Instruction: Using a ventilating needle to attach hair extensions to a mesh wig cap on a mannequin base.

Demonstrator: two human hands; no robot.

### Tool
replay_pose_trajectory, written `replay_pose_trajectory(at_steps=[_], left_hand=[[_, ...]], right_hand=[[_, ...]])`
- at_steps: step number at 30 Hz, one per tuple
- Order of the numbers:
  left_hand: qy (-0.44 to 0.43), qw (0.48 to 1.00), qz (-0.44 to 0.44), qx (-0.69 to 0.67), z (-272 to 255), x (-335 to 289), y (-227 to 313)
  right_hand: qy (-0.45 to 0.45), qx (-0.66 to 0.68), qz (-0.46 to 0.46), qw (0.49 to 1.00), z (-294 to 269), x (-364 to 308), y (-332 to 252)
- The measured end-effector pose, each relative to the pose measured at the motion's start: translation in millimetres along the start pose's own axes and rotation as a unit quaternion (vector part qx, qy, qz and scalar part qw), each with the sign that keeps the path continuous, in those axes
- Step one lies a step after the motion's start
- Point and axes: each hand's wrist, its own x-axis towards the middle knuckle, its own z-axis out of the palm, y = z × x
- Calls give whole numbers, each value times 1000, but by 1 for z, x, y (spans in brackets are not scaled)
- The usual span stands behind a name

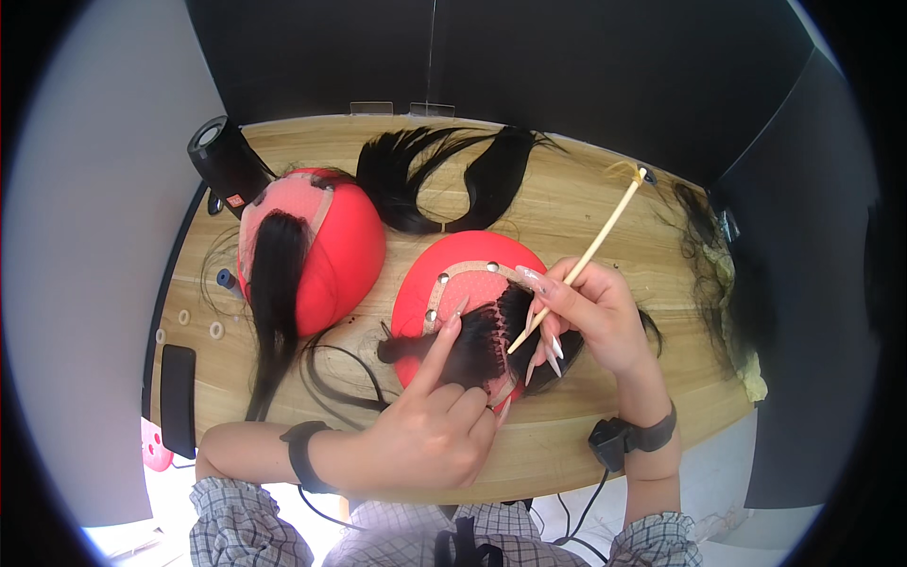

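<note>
A pink mesh wig cap [460, 292] is fixed with round metal pins on a red dome-shaped form [477, 248] at the middle of the table. Dark hair [470, 350] is attached to it in rows, parted by a narrow line. My left hand [442, 425] rests on the near left side, its index finger stretched over hair and mesh, the other fingers curled at the hair. A slim pale wooden stick [603, 231] slants in my right hand [590, 317], pinched between thumb and fingers. Its lower end meets the hair beside the parting; something yellowish is wound at its upper end.
Another red form [351, 246] with a cap and long dark hair stands left. Behind lies a tied hair bundle [496, 180]. A black cylindrical speaker [225, 156], small rings [216, 330] and a black flat case [178, 402] line the left side. Loose hair [704, 241] lies right; dark panels enclose the table.
</note>
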Motion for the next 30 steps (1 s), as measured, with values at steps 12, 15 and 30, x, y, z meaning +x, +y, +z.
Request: replay_pose_trajectory(at_steps=[12,15,30], left_hand=[[-24,1000,9,13,-3,0,0],[-23,1000,6,14,-3,-1,0],[-17,1000,-1,0,-3,0,1]], right_hand=[[-33,-62,16,997,-4,-5,-4],[-39,-103,40,993,0,-9,-16],[-14,-385,173,906,-85,-35,-50]])
